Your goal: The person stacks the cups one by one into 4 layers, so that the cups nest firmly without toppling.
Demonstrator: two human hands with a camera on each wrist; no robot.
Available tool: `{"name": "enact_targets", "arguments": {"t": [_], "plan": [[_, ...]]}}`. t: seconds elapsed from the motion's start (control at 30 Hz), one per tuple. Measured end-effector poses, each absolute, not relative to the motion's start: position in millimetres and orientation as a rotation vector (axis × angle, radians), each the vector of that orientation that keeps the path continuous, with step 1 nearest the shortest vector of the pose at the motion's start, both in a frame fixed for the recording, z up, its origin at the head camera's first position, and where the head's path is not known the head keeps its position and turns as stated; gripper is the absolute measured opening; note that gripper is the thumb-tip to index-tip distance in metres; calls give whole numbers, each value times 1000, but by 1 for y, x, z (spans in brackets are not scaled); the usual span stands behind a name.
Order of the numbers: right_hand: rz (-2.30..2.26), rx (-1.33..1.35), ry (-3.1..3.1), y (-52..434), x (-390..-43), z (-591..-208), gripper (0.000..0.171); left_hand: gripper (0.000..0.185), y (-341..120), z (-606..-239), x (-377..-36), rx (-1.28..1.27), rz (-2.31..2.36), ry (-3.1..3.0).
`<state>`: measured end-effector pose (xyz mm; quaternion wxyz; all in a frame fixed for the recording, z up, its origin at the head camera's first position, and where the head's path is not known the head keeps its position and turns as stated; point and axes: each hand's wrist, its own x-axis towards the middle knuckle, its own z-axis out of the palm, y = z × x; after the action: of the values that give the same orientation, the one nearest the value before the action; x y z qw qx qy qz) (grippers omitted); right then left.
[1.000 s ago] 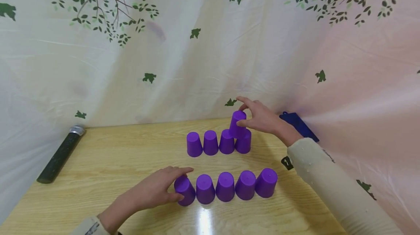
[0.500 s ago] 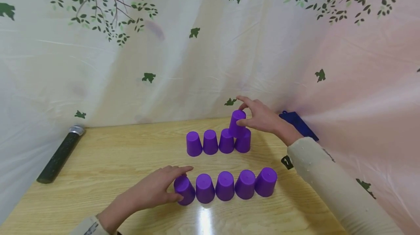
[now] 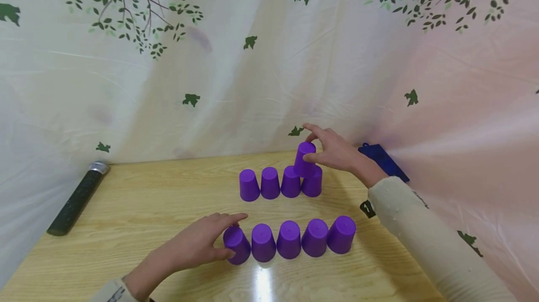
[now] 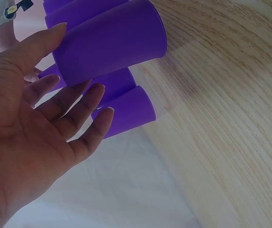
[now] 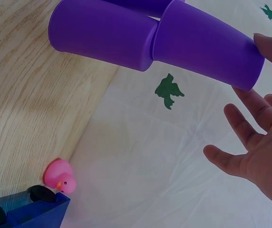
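Purple cups stand upside down in two rows on the wooden bench. The right hand, partly open, pinches the raised cup, which rests across the far row's two rightmost cups; the left hand, loosely curved, grips the near row's leftmost cup.

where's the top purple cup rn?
Head view, right of centre: the top purple cup sits astride the back row's two rightmost cups, pinched by the right hand.
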<state>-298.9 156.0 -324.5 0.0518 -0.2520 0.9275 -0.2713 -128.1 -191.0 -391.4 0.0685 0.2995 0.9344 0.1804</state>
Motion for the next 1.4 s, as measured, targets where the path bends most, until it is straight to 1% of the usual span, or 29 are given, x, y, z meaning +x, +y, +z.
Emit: {"name": "enact_targets", "arguments": {"t": [0.87,1.4], "plan": [[-841,-762,2810,157,-300,-325,88,74,-193,-393,-128,884,564,2808],[-848,-768,2806,158,-301,-328,89,73,-194,-393,-130,950,577,2839]]}}
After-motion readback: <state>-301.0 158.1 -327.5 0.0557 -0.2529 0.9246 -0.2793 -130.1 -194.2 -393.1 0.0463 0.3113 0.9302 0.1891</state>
